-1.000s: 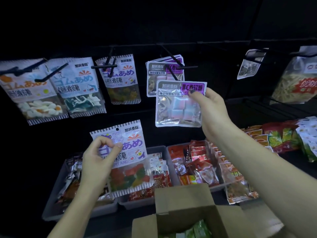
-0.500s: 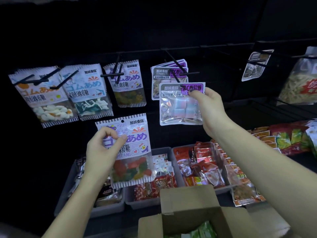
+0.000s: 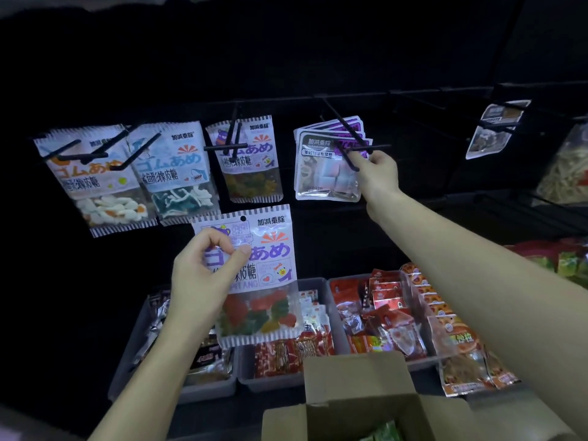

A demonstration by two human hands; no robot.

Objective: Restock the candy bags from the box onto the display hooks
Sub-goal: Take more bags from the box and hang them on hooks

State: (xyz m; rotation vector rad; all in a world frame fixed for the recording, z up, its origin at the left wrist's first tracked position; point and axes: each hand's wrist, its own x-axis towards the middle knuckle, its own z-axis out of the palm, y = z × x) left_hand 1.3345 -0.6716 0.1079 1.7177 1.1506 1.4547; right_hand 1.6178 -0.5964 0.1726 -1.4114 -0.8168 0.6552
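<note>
Purple candy bag [image 3: 324, 173] hangs on the hook [image 3: 345, 135], and my right hand [image 3: 378, 173] pinches its corner. My left hand [image 3: 203, 278] holds a gummy bag [image 3: 264, 275] above the box [image 3: 366, 405].

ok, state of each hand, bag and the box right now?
left hand: pinching gummy bag, off any hook
right hand: holding marshmallow bag at purple-bag hook; whether threaded is unclear
shark bag: hanging
cardboard box: flaps open
</note>
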